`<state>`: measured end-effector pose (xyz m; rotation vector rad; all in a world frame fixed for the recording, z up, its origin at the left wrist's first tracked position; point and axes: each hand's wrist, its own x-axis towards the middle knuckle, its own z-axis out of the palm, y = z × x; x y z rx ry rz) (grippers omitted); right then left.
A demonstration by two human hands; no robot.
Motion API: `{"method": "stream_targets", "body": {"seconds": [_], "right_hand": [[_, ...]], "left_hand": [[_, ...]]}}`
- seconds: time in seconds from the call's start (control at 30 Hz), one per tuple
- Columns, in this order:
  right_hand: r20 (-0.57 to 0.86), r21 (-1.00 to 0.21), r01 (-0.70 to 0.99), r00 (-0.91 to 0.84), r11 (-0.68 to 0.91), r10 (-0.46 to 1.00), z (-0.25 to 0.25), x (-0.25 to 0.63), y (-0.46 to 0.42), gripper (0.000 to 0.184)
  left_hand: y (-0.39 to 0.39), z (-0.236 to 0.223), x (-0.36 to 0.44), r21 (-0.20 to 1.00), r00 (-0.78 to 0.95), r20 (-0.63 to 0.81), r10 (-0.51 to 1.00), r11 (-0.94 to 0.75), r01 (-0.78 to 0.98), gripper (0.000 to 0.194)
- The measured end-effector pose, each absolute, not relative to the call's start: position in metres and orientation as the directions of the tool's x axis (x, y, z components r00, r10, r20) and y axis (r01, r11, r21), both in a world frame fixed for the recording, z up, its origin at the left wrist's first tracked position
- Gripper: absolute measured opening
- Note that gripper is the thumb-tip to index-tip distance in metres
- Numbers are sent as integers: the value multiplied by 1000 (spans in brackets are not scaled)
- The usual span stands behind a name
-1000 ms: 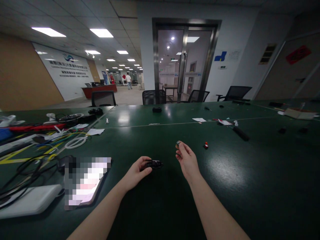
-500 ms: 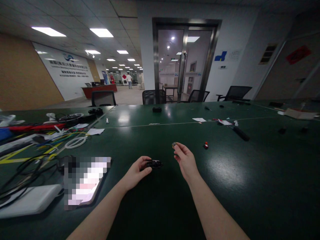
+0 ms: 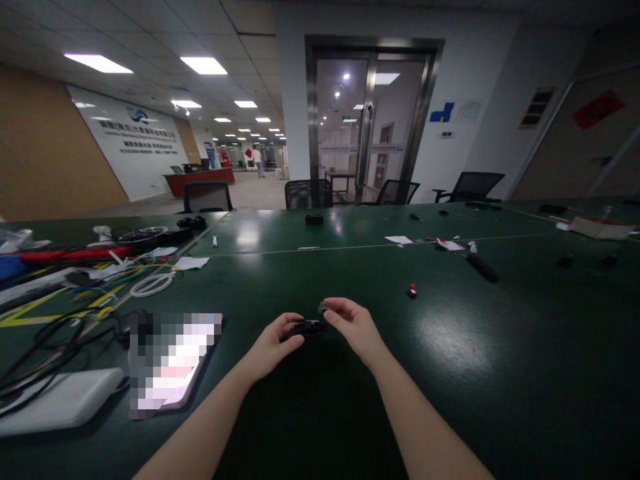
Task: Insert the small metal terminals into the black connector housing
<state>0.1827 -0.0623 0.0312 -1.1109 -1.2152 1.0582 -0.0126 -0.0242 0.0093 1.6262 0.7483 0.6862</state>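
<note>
Head view, inspected from the room: on the green table (image 3: 270,280), well short of its far edge, lies a small black gadget (image 3: 311,328), its left end held between left hand (image 3: 275,347) thumb and fingers; the right hand (image 3: 353,327) pinches a small chip (image 3: 323,307) close by, contact unclear; a phone (image 3: 183,363) lies nearer the left edge

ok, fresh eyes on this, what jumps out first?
Probably mid-frame: the left hand holding a small black object, the right hand pinching a tiny piece just beyond it. Next, the bright pixelated slab at lower left on the green table, then the metal-framed glass doors behind.
</note>
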Motion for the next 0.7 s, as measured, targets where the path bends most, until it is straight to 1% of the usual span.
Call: {"method": "stream_targets", "body": {"seconds": [0.13, 0.37, 0.5, 0.7], "right_hand": [[132, -980, 155, 13, 128, 991, 33, 180, -66, 26], [183, -929, 315, -68, 195, 981, 33, 177, -68, 18], [200, -905, 360, -106, 225, 974, 32, 176, -69, 16], [187, -900, 371, -151, 231, 971, 31, 179, -68, 15]], "left_hand": [[-24, 8, -13, 982, 617, 40, 786, -144, 120, 36], [-25, 10, -13, 980, 608, 31, 793, -143, 136, 35], [-26, 12, -12, 981, 605, 26, 796, -136, 137, 35], [-26, 11, -11, 980, 602, 31, 798, -142, 139, 37]]}}
